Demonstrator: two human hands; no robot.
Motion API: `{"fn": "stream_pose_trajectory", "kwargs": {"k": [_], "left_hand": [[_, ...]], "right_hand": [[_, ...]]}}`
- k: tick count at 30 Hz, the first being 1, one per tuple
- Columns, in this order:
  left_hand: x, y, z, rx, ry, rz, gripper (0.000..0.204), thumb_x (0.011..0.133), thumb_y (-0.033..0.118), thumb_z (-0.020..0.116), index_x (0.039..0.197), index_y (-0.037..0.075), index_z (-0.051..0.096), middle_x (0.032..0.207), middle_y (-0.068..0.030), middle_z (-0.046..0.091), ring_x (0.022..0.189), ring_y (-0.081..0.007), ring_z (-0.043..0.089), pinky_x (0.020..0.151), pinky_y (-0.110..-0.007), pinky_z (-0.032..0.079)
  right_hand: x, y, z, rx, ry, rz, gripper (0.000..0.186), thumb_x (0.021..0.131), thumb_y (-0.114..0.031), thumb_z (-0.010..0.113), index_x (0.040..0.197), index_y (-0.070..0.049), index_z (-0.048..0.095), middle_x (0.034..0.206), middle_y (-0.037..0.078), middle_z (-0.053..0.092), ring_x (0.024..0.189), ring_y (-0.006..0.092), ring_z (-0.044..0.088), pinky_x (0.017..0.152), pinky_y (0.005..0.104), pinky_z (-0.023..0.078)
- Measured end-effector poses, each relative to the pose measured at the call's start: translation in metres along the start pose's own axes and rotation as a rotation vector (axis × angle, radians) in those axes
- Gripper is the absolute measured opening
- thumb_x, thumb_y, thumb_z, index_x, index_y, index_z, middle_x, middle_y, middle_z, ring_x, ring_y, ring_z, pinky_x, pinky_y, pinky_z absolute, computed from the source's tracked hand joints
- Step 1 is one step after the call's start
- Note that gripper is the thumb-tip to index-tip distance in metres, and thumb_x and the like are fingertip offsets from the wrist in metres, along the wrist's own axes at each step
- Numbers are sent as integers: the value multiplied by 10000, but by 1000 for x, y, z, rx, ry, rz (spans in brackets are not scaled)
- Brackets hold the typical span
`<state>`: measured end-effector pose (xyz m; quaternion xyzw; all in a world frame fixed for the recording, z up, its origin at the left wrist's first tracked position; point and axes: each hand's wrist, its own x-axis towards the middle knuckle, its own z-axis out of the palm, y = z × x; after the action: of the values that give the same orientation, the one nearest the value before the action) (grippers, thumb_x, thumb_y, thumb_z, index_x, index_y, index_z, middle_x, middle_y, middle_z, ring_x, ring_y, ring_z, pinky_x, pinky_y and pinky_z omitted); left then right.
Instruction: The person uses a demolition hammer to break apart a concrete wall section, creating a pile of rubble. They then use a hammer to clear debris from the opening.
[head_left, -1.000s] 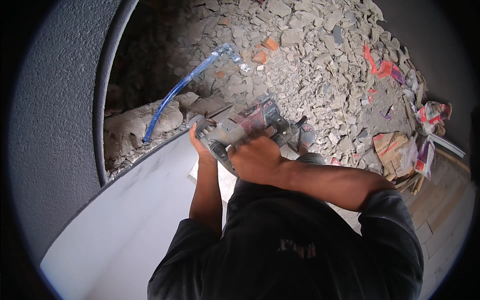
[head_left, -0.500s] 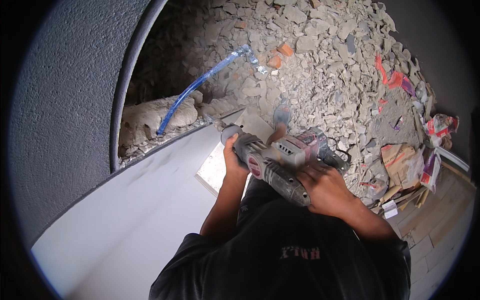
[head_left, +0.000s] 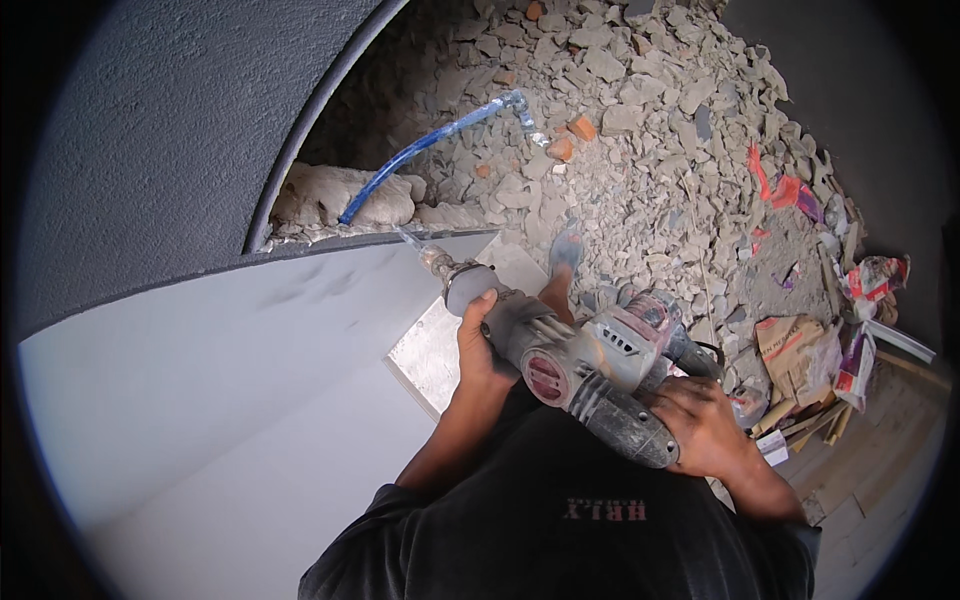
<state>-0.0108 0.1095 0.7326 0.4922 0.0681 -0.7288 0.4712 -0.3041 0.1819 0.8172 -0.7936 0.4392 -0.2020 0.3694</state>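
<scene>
I hold a dusty grey rotary hammer [head_left: 590,372] across my front, its nose towards the left and away from me. My left hand [head_left: 482,350] is wrapped under its front end, just behind the chuck, with the thumb up along the side. At the rear, my right hand [head_left: 702,425] is closed around the handle; part of its grip is hidden behind the tool body. The bit [head_left: 410,238] points at the broken edge beside the pale wall panel [head_left: 230,390]. Whether its tip touches that edge, I cannot tell.
A blue pipe [head_left: 405,155] bends out from the broken masonry [head_left: 345,197]. Loose rubble [head_left: 640,150] spreads ahead around my foot [head_left: 566,252]. A textured grey wall [head_left: 170,130] curves at left. Torn bags [head_left: 790,355] and wood scraps [head_left: 815,425] lie right.
The rotary hammer has come nearer to me and shifted right at its rear, with both hands still gripping it. The whole view has turned slightly, and the bit now sits against a different-looking stretch of edge.
</scene>
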Motion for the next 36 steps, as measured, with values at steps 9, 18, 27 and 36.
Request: {"fn": "stream_pose_trajectory", "kwargs": {"k": [9,18,27,36], "left_hand": [[5,47,-11,50,82,168,496,860,373,698,1134,-35,629,1036,-182,690,957,-322,666,892,-447,544],[22,69,-22,59,70,174,411,874,343,700,1093,-1,647,1019,-156,700,953,-311,668,896,-428,539],[51,109,-20,54,7,152,387,878,360,680,1020,0,654,937,-162,703,854,-322,679,845,-427,559],[110,88,-34,98,65,127,323,867,297,678,1044,27,665,964,-158,712,851,-330,688,821,-473,586]], "right_hand": [[44,-29,17,18,29,-63,410,608,-211,793,959,-25,695,951,133,712,902,318,722,815,420,573],[78,-36,14,1,0,-82,353,622,-165,725,929,3,679,903,144,703,845,319,718,774,424,575],[124,-57,27,-49,109,-48,189,711,-100,634,866,2,668,798,141,677,726,283,704,661,389,565],[126,-4,46,-68,-84,103,453,688,-85,727,1119,30,649,1034,210,706,927,367,715,824,451,571]]}}
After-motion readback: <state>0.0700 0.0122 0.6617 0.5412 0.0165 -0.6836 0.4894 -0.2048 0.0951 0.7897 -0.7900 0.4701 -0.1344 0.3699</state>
